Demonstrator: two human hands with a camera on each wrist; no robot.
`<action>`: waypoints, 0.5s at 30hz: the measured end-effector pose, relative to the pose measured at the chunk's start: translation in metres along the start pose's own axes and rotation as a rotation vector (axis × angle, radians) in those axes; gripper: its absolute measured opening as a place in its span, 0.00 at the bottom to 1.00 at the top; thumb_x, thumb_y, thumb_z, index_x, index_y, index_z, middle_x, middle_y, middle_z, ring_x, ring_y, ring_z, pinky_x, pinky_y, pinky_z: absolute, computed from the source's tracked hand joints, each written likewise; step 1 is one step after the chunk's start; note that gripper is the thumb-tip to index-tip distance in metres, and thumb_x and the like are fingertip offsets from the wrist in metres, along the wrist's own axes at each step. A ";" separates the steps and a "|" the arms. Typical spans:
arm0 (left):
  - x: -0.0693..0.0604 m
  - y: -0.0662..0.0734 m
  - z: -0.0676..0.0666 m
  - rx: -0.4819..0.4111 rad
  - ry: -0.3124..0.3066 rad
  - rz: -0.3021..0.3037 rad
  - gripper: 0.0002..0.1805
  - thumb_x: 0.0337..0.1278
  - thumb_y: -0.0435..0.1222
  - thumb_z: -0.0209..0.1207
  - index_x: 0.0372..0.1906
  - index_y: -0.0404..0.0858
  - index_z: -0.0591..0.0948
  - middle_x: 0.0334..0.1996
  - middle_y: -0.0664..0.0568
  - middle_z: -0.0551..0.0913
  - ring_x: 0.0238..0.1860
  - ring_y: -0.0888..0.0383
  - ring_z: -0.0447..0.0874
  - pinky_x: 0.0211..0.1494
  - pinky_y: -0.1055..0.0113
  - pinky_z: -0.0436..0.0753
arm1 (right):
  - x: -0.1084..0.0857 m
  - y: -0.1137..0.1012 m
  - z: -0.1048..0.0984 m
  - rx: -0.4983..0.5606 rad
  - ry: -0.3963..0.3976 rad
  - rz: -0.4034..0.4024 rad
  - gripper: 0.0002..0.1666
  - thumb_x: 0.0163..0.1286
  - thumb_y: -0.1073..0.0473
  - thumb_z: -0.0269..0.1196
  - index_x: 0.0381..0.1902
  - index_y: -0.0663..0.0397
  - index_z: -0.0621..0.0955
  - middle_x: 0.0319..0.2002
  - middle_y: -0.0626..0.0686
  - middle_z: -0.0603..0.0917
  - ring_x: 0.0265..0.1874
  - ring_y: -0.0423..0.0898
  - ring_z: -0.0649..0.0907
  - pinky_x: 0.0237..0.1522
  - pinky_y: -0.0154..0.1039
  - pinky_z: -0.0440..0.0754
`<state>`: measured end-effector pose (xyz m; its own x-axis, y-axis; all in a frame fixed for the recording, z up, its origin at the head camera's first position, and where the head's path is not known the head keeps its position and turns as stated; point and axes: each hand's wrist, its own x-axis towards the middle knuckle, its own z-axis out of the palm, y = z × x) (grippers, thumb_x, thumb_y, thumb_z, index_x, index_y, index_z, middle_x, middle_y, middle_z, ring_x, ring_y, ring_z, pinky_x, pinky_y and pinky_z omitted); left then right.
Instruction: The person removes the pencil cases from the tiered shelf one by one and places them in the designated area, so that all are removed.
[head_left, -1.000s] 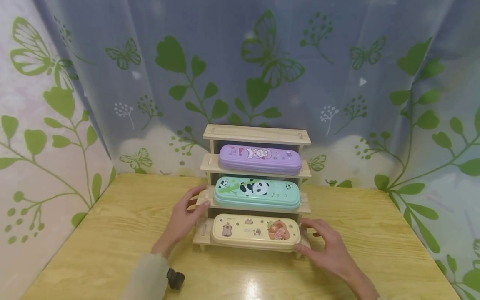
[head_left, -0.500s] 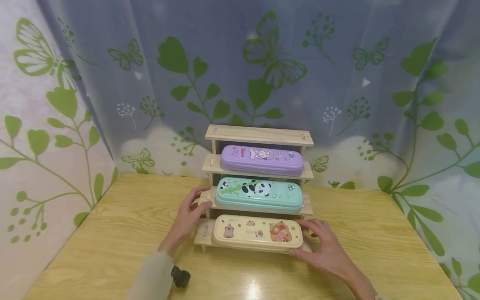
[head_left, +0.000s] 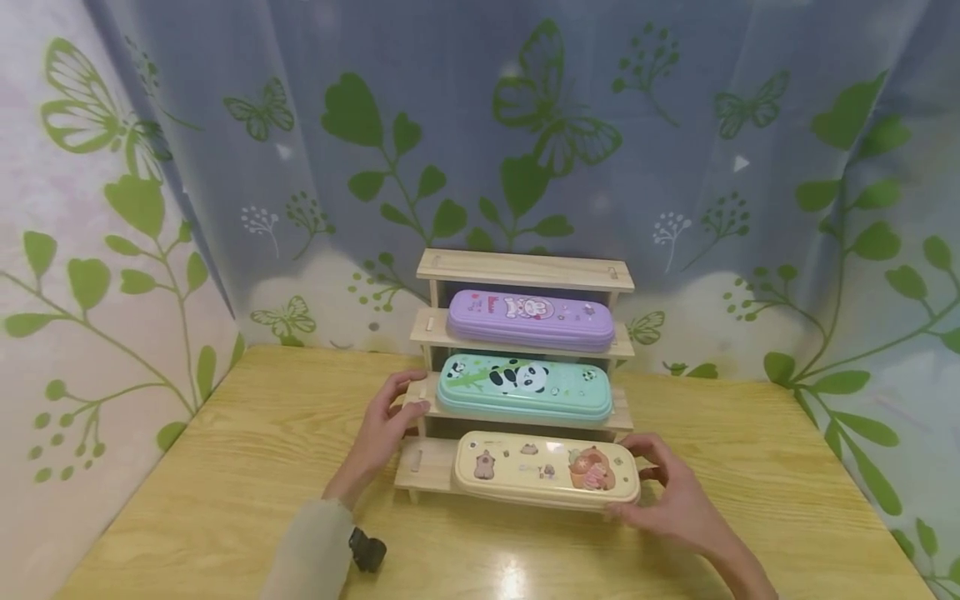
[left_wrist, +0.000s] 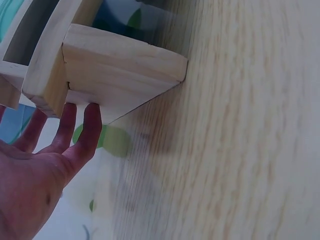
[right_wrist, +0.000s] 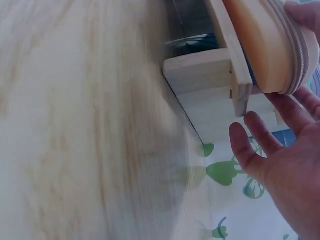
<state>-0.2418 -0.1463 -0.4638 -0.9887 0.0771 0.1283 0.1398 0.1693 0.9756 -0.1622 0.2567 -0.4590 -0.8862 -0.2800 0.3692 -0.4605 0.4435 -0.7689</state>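
Observation:
A four-step wooden rack stands on the table. On its lowest step is a yellow pencil case with printed animals, its right end in the thumb and fingers of my right hand. In the right wrist view a narrow gap shows between the case and the plank. My left hand grips the left end of the second step from the bottom, thumb in front and fingers behind. A mint panda pencil case lies on that step. Above it sits a purple pencil case.
The rack's top step holds nothing. Behind the wooden table hangs a blue and white curtain with green leaves and butterflies. A small black device is at my left sleeve.
My right hand has taken the yellow pencil case and shifted it to the right along the lowest step. The left hand keeps its grip on the rack; the whole view has drifted slightly.

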 end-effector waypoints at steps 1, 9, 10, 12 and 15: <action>0.000 0.000 0.000 0.005 -0.001 0.000 0.24 0.70 0.38 0.57 0.68 0.51 0.72 0.70 0.42 0.70 0.51 0.46 0.84 0.52 0.53 0.87 | 0.000 0.001 -0.002 0.018 -0.003 -0.001 0.41 0.48 0.67 0.80 0.60 0.57 0.74 0.53 0.45 0.82 0.52 0.28 0.78 0.46 0.34 0.83; -0.002 0.002 0.000 0.001 -0.019 0.000 0.24 0.71 0.40 0.57 0.69 0.52 0.72 0.71 0.43 0.69 0.53 0.47 0.84 0.55 0.52 0.87 | -0.003 0.006 -0.011 0.157 -0.073 0.058 0.41 0.54 0.72 0.75 0.66 0.61 0.73 0.56 0.39 0.81 0.51 0.33 0.80 0.50 0.29 0.82; -0.002 0.002 0.000 0.001 -0.018 0.000 0.24 0.71 0.40 0.58 0.69 0.52 0.72 0.71 0.43 0.69 0.53 0.47 0.84 0.56 0.52 0.86 | -0.003 0.007 -0.011 0.170 -0.081 0.057 0.41 0.54 0.72 0.75 0.66 0.62 0.73 0.56 0.39 0.80 0.52 0.32 0.80 0.51 0.28 0.82; -0.003 0.003 0.000 0.004 -0.012 0.002 0.24 0.71 0.40 0.58 0.69 0.52 0.72 0.72 0.44 0.68 0.53 0.47 0.84 0.56 0.52 0.86 | -0.003 0.007 -0.014 0.203 -0.093 0.043 0.41 0.53 0.74 0.75 0.66 0.64 0.72 0.58 0.39 0.80 0.54 0.32 0.80 0.55 0.26 0.81; -0.003 0.003 0.000 0.009 -0.009 0.007 0.24 0.71 0.40 0.58 0.69 0.52 0.72 0.73 0.44 0.68 0.54 0.46 0.83 0.57 0.52 0.86 | -0.005 0.009 -0.018 0.261 -0.103 0.023 0.42 0.53 0.76 0.74 0.66 0.68 0.71 0.59 0.40 0.81 0.55 0.32 0.80 0.56 0.25 0.80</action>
<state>-0.2381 -0.1459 -0.4611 -0.9872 0.0868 0.1337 0.1474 0.1776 0.9730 -0.1624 0.2770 -0.4582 -0.8803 -0.3635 0.3048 -0.3992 0.2206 -0.8899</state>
